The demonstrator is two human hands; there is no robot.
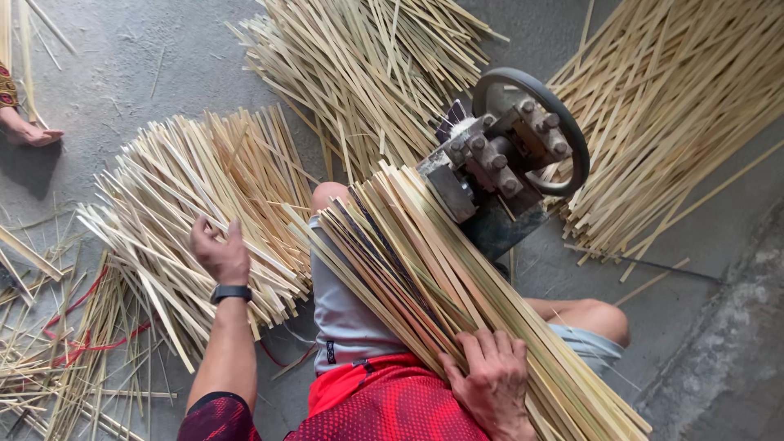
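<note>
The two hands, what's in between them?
In the head view, between the left hand on the floor pile of bamboo strips and the right hand on the lap bundle lies the person's thigh in grey shorts.

One head-worn camera looks steeply down, close over the lap, probably tilted slightly forward.

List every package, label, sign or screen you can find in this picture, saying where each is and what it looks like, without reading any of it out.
Watch: on the wrist of the left hand, black band with a dark rectangular face; screen not lit, as far as can be seen.
Small mark on shorts: a tiny dark print on the grey cloth, near the red shirt.
No packages or signs in view.
</note>
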